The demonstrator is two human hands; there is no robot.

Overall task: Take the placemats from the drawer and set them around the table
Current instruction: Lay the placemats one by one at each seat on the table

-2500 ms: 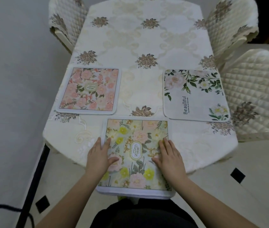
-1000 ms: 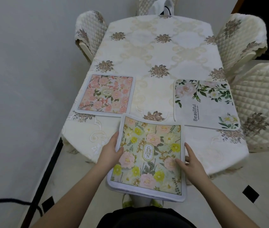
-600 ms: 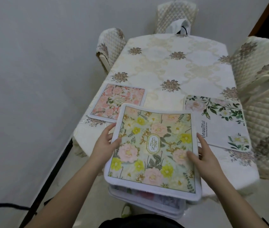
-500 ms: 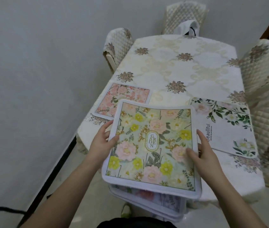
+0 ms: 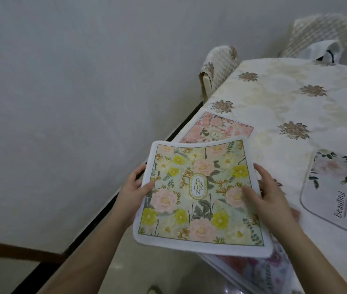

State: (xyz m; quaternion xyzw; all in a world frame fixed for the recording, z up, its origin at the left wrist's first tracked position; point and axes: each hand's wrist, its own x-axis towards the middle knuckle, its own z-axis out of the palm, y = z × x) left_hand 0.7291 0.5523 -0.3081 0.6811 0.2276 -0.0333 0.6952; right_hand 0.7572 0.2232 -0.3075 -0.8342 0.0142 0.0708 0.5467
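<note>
I hold a stack of placemats off the table's near left corner. The top one, a green and yellow floral "Garden" placemat (image 5: 200, 194), is gripped at its left edge by my left hand (image 5: 135, 190) and at its right side by my right hand (image 5: 268, 198). More placemats (image 5: 251, 266) show under it at the lower right. A pink floral placemat (image 5: 217, 129) lies on the table (image 5: 285, 111) at its left side, partly hidden by the stack. A white "Beautiful" placemat (image 5: 338, 192) with green leaves lies at the right.
A grey wall fills the left, with a dark skirting strip along the floor beside the table. Quilted cream chairs (image 5: 219, 66) stand at the table's left side and far end (image 5: 321, 30). A white bag (image 5: 325, 50) sits at the far end.
I lifted the stack of placemats off the table's near edge and carried it left. My view has swung left toward the wall, so the table now sits at the right.
</note>
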